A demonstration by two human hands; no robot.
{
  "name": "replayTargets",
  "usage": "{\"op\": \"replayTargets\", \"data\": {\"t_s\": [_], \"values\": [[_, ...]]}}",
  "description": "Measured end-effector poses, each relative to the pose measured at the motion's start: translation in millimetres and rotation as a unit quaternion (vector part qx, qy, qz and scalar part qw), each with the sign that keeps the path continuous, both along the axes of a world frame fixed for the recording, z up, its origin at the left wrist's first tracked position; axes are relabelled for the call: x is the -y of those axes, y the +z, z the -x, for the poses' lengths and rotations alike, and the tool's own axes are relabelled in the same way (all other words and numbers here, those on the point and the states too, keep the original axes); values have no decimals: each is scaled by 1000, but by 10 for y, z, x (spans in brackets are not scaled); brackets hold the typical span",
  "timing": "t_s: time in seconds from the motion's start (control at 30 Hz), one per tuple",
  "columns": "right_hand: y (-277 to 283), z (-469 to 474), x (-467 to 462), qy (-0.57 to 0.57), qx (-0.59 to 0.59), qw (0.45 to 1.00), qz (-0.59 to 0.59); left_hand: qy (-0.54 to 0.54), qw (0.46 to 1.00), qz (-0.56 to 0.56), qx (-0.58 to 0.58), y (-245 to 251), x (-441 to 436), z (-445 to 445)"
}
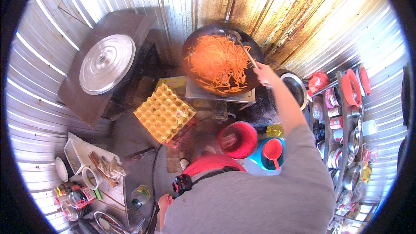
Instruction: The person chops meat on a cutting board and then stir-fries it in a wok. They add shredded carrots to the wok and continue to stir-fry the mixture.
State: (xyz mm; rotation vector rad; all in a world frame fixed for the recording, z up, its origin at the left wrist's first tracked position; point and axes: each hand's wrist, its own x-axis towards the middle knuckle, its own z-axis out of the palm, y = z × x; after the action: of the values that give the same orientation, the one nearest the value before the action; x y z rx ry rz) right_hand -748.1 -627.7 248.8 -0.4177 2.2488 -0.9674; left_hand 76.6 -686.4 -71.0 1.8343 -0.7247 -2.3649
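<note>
My right hand (265, 73) grips the light wooden handle of a metal ladle (245, 50), whose dark head rests at the far side of a large black wok (255, 81). Shredded carrot (217, 60) fills much of the wok, heaped towards the left, with a haze over it. The wok sits above a metal stove top (195, 93). At my left side hangs my left hand (165, 201), its fingers loosely curled, near a black-and-red item (182, 183) at my waist. Whether anything lies inside its fingers is not visible.
Stacked egg trays (164, 112) stand left of the wok. A metal lid (107, 63) covers a brown board. Near my legs are a red bucket (237, 139) and a blue bucket (258, 159) with a red dipper (272, 149). Crowded shelves (339, 117) line the right; a side table (112, 191) holds bottles.
</note>
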Motion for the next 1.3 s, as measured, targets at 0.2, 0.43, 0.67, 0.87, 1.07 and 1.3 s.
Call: {"op": "replayTargets", "data": {"t_s": [0.2,0.43,0.67,0.87,1.07,1.3], "values": [[-410,-350,229,71,-67,992,-79,-76,980,175,47,-156,-218,-269],[569,-358,-814,-29,118,988,-91,19,998,44,43,133,232,384],[-572,-812,-259,-246,238,937,76,95,995,33,19,710,685,866],[-143,-1291,-285,-149,295,940,85,72,994,-27,72,715,705,543],[553,-1926,-818,-19,25,999,-27,27,993,-42,104,459,691,289],[1164,-2135,-1006,85,44,975,-199,57,996,5,63,426,771,395]]}}
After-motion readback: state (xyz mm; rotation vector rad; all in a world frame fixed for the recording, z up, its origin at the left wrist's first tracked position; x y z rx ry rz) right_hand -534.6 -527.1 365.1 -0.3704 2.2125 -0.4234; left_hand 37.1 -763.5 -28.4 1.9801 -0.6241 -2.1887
